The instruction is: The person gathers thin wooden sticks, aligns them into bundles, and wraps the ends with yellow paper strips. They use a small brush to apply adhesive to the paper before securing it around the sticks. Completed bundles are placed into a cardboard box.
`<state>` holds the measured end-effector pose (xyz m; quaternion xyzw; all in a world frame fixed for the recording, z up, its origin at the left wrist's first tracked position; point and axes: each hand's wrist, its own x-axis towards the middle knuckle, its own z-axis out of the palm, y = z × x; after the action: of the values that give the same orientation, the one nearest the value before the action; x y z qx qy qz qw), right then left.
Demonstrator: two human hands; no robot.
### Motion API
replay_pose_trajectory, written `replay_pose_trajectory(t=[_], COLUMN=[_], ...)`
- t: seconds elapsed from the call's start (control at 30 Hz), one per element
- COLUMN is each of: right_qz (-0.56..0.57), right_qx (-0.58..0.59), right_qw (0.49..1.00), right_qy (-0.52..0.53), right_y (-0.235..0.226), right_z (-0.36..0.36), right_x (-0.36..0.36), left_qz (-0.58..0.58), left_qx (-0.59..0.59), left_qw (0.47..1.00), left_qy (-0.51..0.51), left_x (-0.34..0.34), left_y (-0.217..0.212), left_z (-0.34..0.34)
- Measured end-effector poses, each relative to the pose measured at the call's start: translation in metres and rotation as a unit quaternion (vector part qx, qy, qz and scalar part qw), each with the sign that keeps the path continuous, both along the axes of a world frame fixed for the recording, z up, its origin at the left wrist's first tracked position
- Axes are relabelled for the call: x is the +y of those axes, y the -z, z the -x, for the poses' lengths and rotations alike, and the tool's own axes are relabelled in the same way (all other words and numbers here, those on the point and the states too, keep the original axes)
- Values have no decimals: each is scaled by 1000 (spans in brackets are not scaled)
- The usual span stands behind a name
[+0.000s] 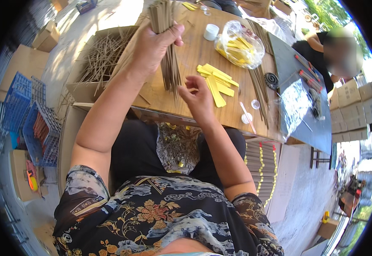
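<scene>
My left hand is closed around a bundle of thin brown incense sticks, holding it upright over the wooden table. Beside the lower part of the bundle is my right hand, its fingers loosely curled with a gap between thumb and fingertips. I see nothing in it. Yellow paper strips lie fanned out just beyond that hand. Farther back, a clear plastic bag holds more yellow strips, next to a white round tub.
Loose sticks fill a cardboard box at the left. Blue crates stand on the floor. A small white lid with a thin stick across it lies near the table's right edge. Banded bundles sit below. Another person is at the far right.
</scene>
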<state>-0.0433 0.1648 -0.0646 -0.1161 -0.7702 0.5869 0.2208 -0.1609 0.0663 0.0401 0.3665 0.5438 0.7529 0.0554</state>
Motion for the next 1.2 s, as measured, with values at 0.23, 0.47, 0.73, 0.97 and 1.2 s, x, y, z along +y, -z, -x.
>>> replay_pose_trajectory(t=[0.23, 0.47, 0.73, 0.97, 1.2], right_qz=[-175, 135, 254, 202, -8], right_qx=[66, -28, -88, 3, -40], right_qw=[981, 967, 920, 924, 992], right_qy=[58, -216, -284, -325, -118], right_y=[-9, -13, -40, -29, -8], right_z=[18, -11, -34, -6, 36], right_x=[-27, -20, -27, -12, -1], left_qz=[-54, -41, -63, -115, -56], left_qx=[-55, -186, -185, -70, -3], left_qw=[996, 976, 978, 968, 995], left_qy=[34, 102, 70, 214, 86], left_x=[0, -24, -20, -20, 2], left_y=[-24, -43, -25, -56, -7], left_z=[-20, -22, -16, -29, -10])
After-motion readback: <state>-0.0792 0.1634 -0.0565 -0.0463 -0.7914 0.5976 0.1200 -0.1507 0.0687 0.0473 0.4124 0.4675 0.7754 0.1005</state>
